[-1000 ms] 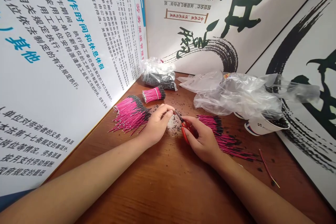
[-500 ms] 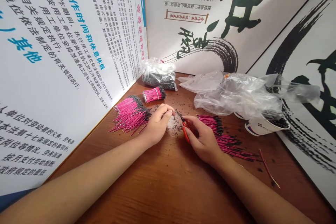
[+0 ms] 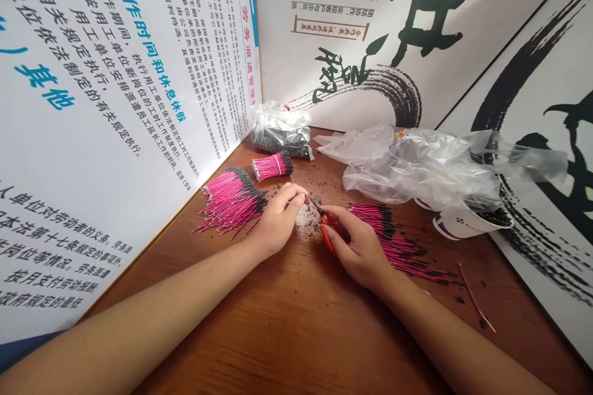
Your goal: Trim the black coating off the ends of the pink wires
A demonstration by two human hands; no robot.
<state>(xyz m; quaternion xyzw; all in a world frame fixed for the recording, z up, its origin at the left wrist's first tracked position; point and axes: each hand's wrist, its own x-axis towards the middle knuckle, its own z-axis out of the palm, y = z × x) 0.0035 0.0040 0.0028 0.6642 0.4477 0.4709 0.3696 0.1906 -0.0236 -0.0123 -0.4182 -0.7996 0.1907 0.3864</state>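
Observation:
My left hand [image 3: 280,216] is closed in a pinch, thumb against forefinger, above the middle of the tabletop. Whatever lies between those fingertips is too small to make out. Red-handled pliers [image 3: 330,233] are gripped in my right hand [image 3: 361,244], their slim dark jaws pointing at the left fingertips. Left of my left hand lies a loose heap of pink wires with black ends [image 3: 234,197]. More pink-and-black wires [image 3: 401,253] lie beside and partly behind my right hand. Dark scraps are scattered around a whitish patch [image 3: 306,217] under the jaws.
A banded bundle of pink wires [image 3: 272,166] lies near a clear bag of black pieces [image 3: 282,133] at the back. Crumpled plastic bags [image 3: 421,166] cover paper cups [image 3: 463,222] at right. One stray wire [image 3: 472,296] lies at right. Printed panels enclose the table [image 3: 278,339].
The pliers' jaws have shifted slightly and look closer together near the left fingertips. Both hands stay almost in place, and the view has moved a little.

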